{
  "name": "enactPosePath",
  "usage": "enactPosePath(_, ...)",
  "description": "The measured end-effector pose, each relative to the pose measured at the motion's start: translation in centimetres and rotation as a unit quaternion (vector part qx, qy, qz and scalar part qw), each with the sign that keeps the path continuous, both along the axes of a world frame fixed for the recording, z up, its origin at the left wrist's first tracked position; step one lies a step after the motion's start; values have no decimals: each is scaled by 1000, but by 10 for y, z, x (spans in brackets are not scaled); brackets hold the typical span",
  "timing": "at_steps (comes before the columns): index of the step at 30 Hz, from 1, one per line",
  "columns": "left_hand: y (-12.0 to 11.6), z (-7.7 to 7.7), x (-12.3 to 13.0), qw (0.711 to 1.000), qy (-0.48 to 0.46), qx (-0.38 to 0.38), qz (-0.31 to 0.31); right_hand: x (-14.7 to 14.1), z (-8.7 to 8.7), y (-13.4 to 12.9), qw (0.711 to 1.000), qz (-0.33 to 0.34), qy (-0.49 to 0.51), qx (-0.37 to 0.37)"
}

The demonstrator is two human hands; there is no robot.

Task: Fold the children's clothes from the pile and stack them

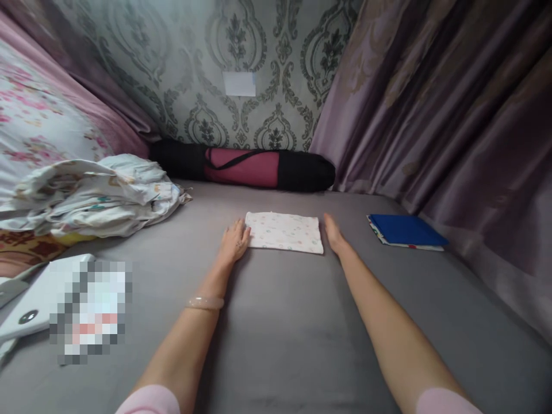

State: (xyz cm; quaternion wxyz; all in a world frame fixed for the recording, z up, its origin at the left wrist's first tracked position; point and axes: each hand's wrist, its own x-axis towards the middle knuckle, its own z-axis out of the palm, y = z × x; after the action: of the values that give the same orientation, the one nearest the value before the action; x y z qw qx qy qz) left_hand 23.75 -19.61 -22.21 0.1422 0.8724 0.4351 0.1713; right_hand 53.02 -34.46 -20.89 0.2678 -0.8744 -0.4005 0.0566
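A white cloth with a small pastel print [284, 232] lies folded into a flat rectangle on the grey bed sheet [293, 322]. At its left edge rests my left hand [235, 238], fingers stretched out and the thumb side touching the cloth or right beside it. My right hand [334, 234] stands on edge just off the cloth's right end, its fingers extended and a narrow gap between. Neither hand grips anything. A pale bangle [205, 302] circles my left forearm.
At the back lies a long black and maroon bag [241, 168] against the patterned wall. A crumpled printed cloth [103, 195] and a white device [47, 299] are on the left, near a blurred-out item [97, 310]. To the right is a folded blue item [407, 230] beside purple curtains [452, 115].
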Motion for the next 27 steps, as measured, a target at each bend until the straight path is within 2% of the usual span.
enactPosePath(2,3,-3,-5,999,-39,1,1,4,6,1,1000,-29,5,-3)
enactPosePath(4,6,-6,-10,998,-59,0,-10,-2,9,3,1000,-27,7,-3)
enactPosePath(9,9,-12,-14,994,-90,41,-49,-38,9,8,988,119,-76,-54)
enactPosePath(11,8,-13,-13,991,-99,66,-64,-48,9,12,980,146,-107,-85)
enactPosePath(16,5,-16,-11,991,-77,76,-85,-54,3,18,970,135,-142,-144)
enactPosePath(21,6,-19,-11,991,-65,55,-107,-51,-3,19,965,140,-153,-162)
enactPosePath(27,8,-23,-10,987,-93,64,-115,-55,10,20,967,139,-125,-174)
